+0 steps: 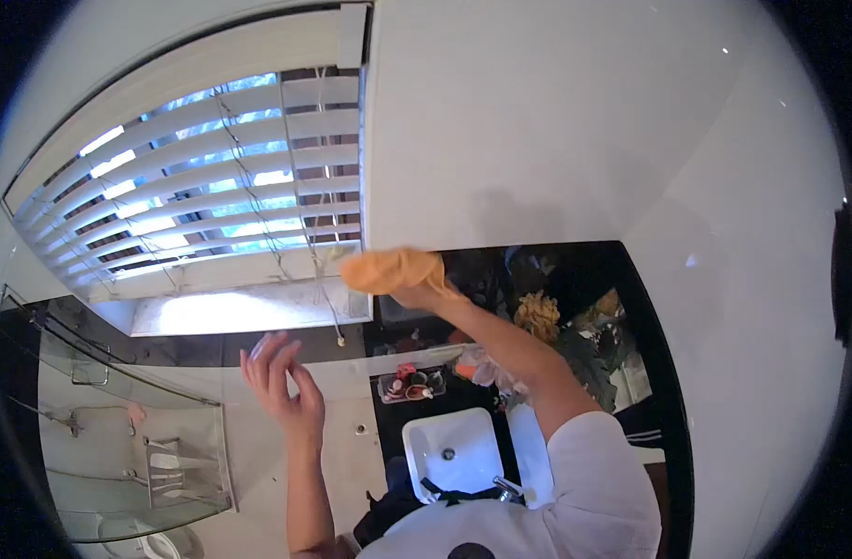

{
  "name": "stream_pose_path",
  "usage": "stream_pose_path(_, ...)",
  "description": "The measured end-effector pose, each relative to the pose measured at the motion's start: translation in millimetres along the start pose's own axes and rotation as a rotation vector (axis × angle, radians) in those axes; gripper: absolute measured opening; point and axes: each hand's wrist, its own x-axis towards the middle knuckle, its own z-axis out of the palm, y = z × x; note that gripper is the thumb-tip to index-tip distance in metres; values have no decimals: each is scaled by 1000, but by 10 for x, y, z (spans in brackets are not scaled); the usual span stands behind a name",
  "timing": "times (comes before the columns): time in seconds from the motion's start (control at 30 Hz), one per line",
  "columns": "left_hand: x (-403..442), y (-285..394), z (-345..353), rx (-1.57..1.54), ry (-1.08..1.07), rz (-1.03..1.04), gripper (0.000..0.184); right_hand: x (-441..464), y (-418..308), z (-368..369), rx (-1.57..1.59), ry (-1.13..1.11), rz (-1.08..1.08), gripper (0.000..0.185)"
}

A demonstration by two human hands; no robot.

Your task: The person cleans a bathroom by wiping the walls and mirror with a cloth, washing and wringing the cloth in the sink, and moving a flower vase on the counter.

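A: Where is your orange cloth (384, 270)?

B: It's on your right hand (413, 294), wrapped over the fingers, at the lower right corner of the window. Your arm stretches out over the counter (389, 438) to get it there.

A: Is it a glove or a loose rag, and how do your fingers sit in it?

B: I can't tell either; the fabric hides your fingers, so I won't call them spread or clenched. Your wrist shows bare below it.

A: Does the cloth touch the blinds (212, 177)?

B: It overlaps their corner from where you look, but contact isn't clear. A pull cord (329, 307) hangs just beside it, with a small knob at its end.

A: And your left hand (291, 387)?

B: You hold it raised, bare and with nothing in it, below the windowsill (258, 312). Your fingers curve loosely, and your thumb stands apart from them.

A: What lies close to you?

B: Right in front of your body is the white sink (424, 433), set in the black counter, with a tray (385, 393) of small items beyond it. A crinkled tan bunch (538, 315) sits past your right forearm. Well off to your left, a pale stool (170, 463) stands behind curved shower glass (86, 489).
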Motion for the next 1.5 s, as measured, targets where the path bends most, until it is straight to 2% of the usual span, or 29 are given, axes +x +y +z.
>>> stream_pose_path(0.03,-35,-53,-57,40,-39,18,29,-157,67,336,166,20,18,35)
stream_pose_path(0.13,-72,-106,-207,67,-53,-24,29,-67,298,185,139,-13,-43,28)
stream_pose_path(0.2,-77,-90,-210,57,-20,-32,29,257,274,-665,-110,-197,89,33)
stream_pose_path(0.23,-91,-51,-189,31,-31,-33,30,384,370,-1003,-56,-16,81,47)
stream_pose_path(0.33,34,200,1,-50,-27,13,30,1108,590,-2033,-535,440,-86,60)
stream_pose_path(0.37,139,305,98,-95,-36,57,31,1320,788,-2121,-327,494,26,53)
stream_pose_path(0.4,269,417,197,-160,-30,107,31,1530,819,-2453,-394,509,16,44)
stream_pose_path(0.43,414,524,289,-180,-61,163,32,1694,826,-2654,-300,607,108,40)
stream_pose_path(0.5,690,783,419,-173,-73,237,36,1899,815,-2760,-497,886,160,40)
stream_pose_path(0.57,914,1040,526,-209,-28,252,43,1905,354,-2670,-432,449,540,42)
stream_pose_path(0.63,1091,1219,574,-240,8,272,46,2038,269,-2331,-333,793,10,36)
stream_pose_path(0.7,1239,1342,596,-349,196,312,46,2016,331,-2456,-254,824,-44,34)
stream_pose_path(0.73,1274,1358,573,-348,203,320,44,2013,369,-2489,-161,841,-96,31)
stream_pose_path(0.8,1238,1283,535,-309,183,339,43,1751,905,-2805,-373,462,-35,30)
stream_pose_path(0.83,1197,1215,505,-274,158,353,42,1570,1156,-2979,-642,438,194,22)
stream_pose_path(0.9,1072,1072,456,-258,143,352,41,941,1768,-3219,-579,392,588,28)
stream_pose_path(0.93,1018,1008,440,-230,113,324,41,679,2103,-3204,65,838,491,33)
stream_pose_path(0.97,990,956,433,-205,81,297,41,737,2070,-3248,60,846,469,33)
stream_pose_path(1.03,951,876,404,-202,105,303,41,836,1979,-3273,-633,1144,621,37)
stream_pose_path(1.1,894,806,339,-194,81,280,40,1226,1915,-3210,-221,1269,535,36)
stream_pose_path(1.13,887,796,277,-157,75,291,39,1515,1778,-3198,-214,1163,595,31)
stream_pose_path(1.17,883,767,253,-155,73,304,39,1764,949,-3440,-352,767,721,24)
stream_pose_path(1.2,881,732,228,-144,100,293,38,2119,620,-3335,-349,775,731,24)
stream_pose_path(1.23,885,703,203,-133,126,282,38,2491,363,-3231,-339,755,489,21)
stream_pose_path(1.3,910,686,193,-133,119,262,38,3144,-223,-3024,-255,634,136,27)
stream_pose_path(1.4,992,757,229,-104,151,224,42,3641,-800,-2700,-348,1228,-284,34)
stream_pose_path(1.43,1025,789,234,-103,155,231,42,3698,-685,-2671,-350,1236,-285,34)
stream_pose_path(1.5,1101,852,262,-83,154,282,42,3775,-405,-2662,-160,873,-466,34)
